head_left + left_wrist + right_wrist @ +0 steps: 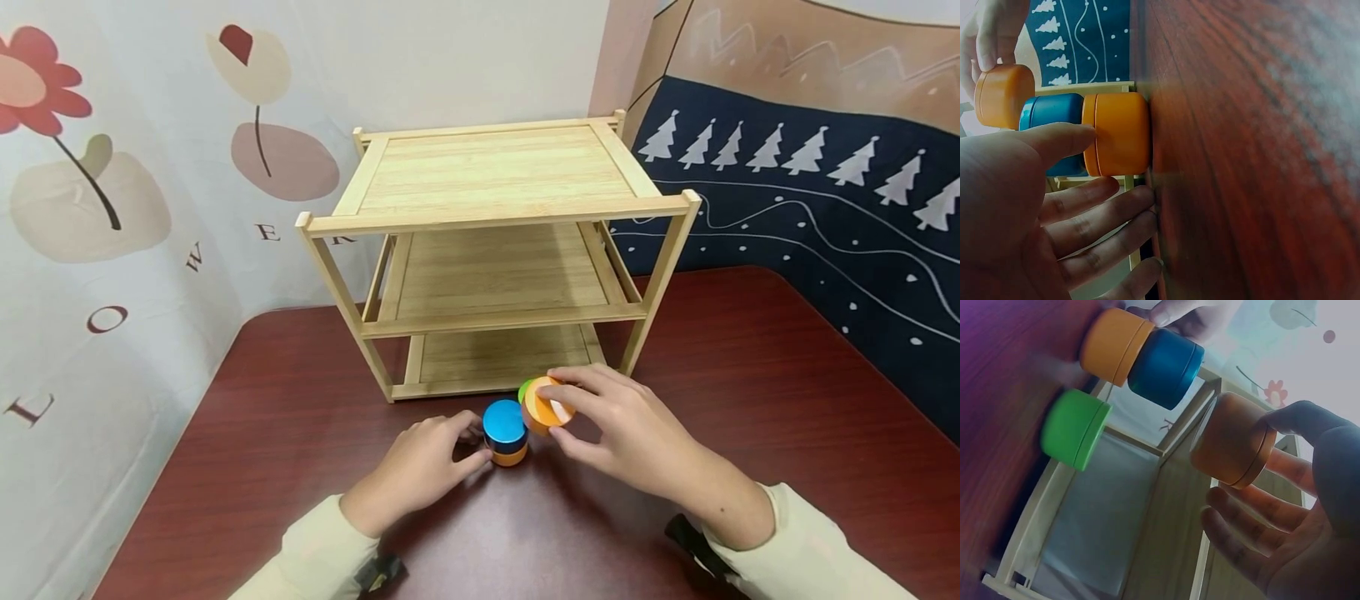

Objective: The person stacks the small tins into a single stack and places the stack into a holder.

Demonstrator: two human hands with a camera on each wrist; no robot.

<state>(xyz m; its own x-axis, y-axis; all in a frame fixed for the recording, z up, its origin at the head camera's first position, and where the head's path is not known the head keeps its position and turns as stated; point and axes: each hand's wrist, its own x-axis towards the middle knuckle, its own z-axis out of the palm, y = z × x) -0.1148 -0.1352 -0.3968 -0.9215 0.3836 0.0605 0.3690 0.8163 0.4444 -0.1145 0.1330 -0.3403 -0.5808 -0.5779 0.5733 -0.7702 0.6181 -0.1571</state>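
A blue jar [505, 423] stands stacked on an orange jar [1124, 134], which rests on the table. My left hand [426, 458] is at the left of this stack, its thumb on the lower orange jar and its fingers curved round the other side. A second orange jar [1232, 440] is pinched between the thumb and fingers of my right hand [633, 425]. It is held in the air, tilted, close to the top right of the blue jar. Behind it a green jar [1075, 429] sits on the table, mostly hidden in the head view.
A three-tier wooden shelf [495, 212] stands just behind the jars on the dark red table [262, 433]. Printed cloths hang behind: a white one with flowers [255, 100] at left, a dark one with trees [810, 192] at right.
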